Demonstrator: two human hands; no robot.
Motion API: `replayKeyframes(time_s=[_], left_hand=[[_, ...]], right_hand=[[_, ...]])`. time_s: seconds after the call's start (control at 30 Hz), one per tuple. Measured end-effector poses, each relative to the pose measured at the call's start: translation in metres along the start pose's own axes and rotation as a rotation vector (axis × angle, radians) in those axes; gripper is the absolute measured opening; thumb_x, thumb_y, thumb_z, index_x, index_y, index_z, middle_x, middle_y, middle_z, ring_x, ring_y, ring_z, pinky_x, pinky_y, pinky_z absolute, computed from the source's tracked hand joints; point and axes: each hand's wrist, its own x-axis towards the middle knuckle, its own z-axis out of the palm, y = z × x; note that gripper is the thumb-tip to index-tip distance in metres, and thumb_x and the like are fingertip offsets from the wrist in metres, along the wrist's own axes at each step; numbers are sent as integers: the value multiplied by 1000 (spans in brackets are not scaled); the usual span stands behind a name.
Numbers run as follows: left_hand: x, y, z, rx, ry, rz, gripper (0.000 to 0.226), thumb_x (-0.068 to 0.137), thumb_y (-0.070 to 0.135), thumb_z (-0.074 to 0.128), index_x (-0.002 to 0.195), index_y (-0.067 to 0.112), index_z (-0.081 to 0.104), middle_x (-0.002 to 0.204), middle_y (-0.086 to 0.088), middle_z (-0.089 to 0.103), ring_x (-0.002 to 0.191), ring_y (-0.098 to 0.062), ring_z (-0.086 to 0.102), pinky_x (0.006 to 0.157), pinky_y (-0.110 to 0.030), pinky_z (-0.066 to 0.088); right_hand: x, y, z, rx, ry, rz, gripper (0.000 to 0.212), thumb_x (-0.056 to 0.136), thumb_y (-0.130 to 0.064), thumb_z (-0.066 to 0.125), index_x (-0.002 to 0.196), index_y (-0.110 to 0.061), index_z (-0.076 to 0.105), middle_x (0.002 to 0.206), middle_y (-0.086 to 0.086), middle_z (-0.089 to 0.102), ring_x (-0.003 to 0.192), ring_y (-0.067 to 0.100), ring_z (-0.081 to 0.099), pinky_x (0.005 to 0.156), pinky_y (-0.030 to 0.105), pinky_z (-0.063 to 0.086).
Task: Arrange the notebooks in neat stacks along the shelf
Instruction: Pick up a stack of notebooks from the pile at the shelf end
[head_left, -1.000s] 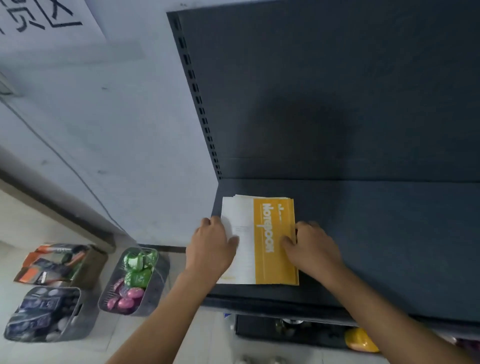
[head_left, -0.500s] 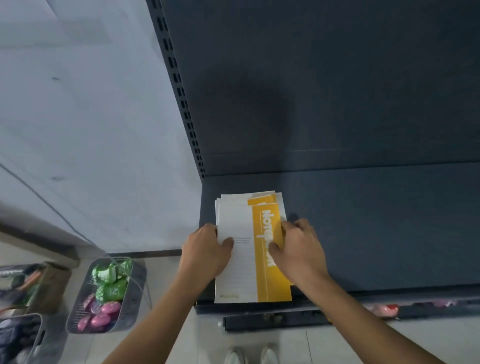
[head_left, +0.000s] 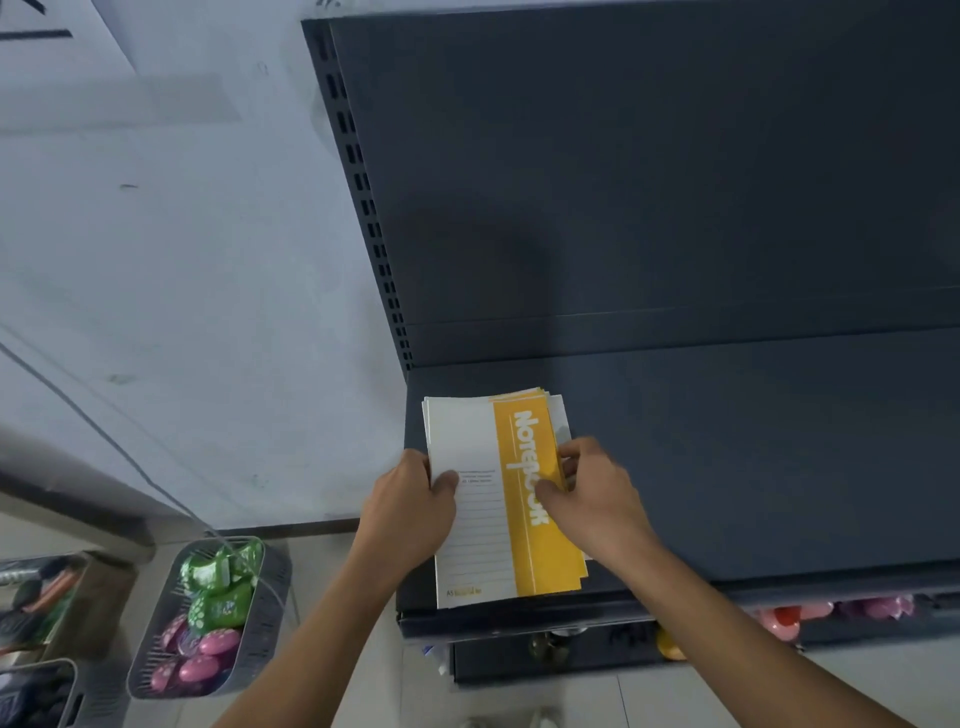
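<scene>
A stack of white and yellow notebooks (head_left: 488, 447) lies at the left end of the dark grey shelf (head_left: 753, 457), its front edge near the shelf lip. The top cover reads "Notebook" on a yellow band. My left hand (head_left: 413, 506) grips the stack's left edge, thumb on the white cover. My right hand (head_left: 597, 491) grips the right edge, thumb on the yellow band and fingers curled round the side. The lower notebooks stick out a little at the back right.
The shelf's dark back panel (head_left: 649, 182) rises behind, with a slotted upright (head_left: 363, 208) at its left. A grey basket (head_left: 270, 571) of green and pink toys stands on the floor at lower left, beside other bins (head_left: 41, 691). A lower shelf holds pink items (head_left: 789, 618).
The stack has shifted slightly nearer the shelf's front. Both hands went from resting on top of the covers to gripping the stack's side edges.
</scene>
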Motion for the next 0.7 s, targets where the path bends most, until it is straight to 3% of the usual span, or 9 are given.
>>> replayKeyframes(time_s=[0.2, 0.37, 0.53, 0.7], left_hand=[[3, 13, -3, -34, -16, 99, 19, 105, 39, 46, 104, 20, 45, 87, 11, 56, 74, -8, 57, 52, -21, 39], [2, 45, -1, 18, 21, 254, 14, 105, 42, 43, 108, 28, 42, 92, 12, 55, 68, -2, 47, 52, -17, 29], [-1, 99, 15, 19, -12, 412, 16, 103, 45, 46, 102, 29, 47, 83, 19, 51, 73, -3, 51, 66, -29, 39], [-15, 165, 50, 109, -19, 596, 26, 103, 42, 43, 90, 21, 51, 76, 10, 56, 66, -6, 52, 55, -26, 35]], right_hand=[[-5, 1, -17, 139, 3, 27, 28, 92, -30, 68, 112, -27, 48, 96, -12, 66, 83, 7, 67, 74, 37, 59], [-13, 11, -45, 221, 91, 79, 26, 89, -29, 70, 106, -32, 50, 94, -15, 67, 75, -2, 66, 54, 16, 47], [-25, 33, -93, 281, 185, 166, 19, 85, -23, 72, 95, -33, 59, 81, -19, 73, 68, -11, 66, 48, 8, 44], [-48, 68, -149, 232, 329, 219, 16, 86, -26, 72, 87, -35, 60, 74, -32, 67, 70, -15, 63, 48, 7, 41]])
